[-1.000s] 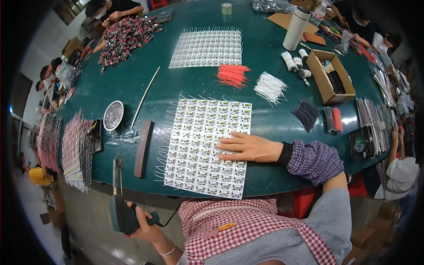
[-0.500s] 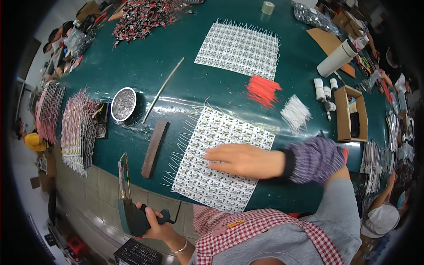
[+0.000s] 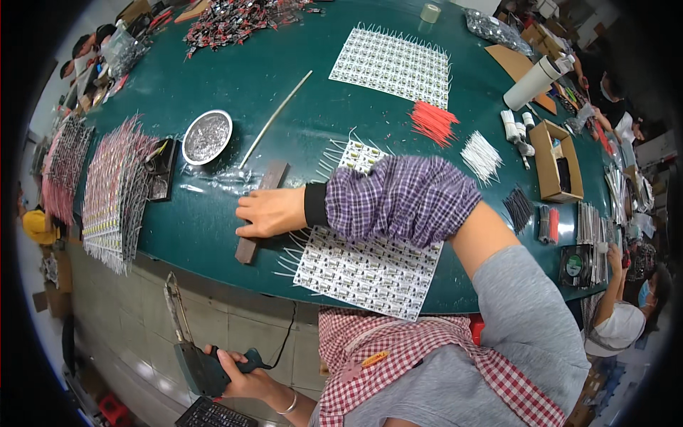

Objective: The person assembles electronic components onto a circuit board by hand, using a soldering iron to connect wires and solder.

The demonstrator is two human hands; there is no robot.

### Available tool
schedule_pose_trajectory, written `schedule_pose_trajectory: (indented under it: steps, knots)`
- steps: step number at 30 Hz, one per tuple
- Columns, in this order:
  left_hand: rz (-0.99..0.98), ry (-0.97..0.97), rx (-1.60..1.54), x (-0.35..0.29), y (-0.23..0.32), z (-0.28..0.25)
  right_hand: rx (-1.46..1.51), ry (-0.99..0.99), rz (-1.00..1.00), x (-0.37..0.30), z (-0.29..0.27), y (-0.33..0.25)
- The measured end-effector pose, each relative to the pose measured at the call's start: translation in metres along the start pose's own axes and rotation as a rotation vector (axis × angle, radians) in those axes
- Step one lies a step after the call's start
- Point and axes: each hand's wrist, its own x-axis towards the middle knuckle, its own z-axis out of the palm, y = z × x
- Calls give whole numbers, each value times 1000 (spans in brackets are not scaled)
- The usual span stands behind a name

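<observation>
The right hand (image 3: 269, 211) lies flat, fingers together, on the dark bar (image 3: 260, 211) at middle left, as if to slide it. The left hand (image 3: 238, 372) grips a tool (image 3: 191, 349) low, below the table (image 3: 213, 85), away from the sheet (image 3: 370, 274).

Far to my right on the green table stands an open brown cardboard box (image 3: 557, 161), oblong, with something dark lying inside it. Beyond it, toward the far right edge, a flat brown cardboard sheet (image 3: 514, 62) lies just behind a white cylindrical container (image 3: 533, 82) that is tipped on its side, and a crumpled clear plastic bag (image 3: 493, 25) sits farther back. At the far left edge, another clear plastic bag (image 3: 119, 51) holds small parts I cannot make out.
</observation>
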Motion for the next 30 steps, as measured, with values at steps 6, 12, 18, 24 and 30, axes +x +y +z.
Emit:
schedule_pose_trajectory:
  steps: [6, 12, 18, 24, 30]
  knots:
    - [42, 68, -150, -4, 9, -5, 8, -153, 33, -5, -56, -1]
    - [-11, 103, -87, -21, 5, -8, -98, -234, 60, -46, -85, -26]
    - [20, -33, -127, -46, 25, 30, -10, -112, 118, -88, -61, -27]
    - [13, -286, -92, -63, 44, 67, 105, 252, 387, -128, -97, -91]
    - [-208, -634, -131, -86, 56, 124, 181, 47, 927, -200, -124, -204]
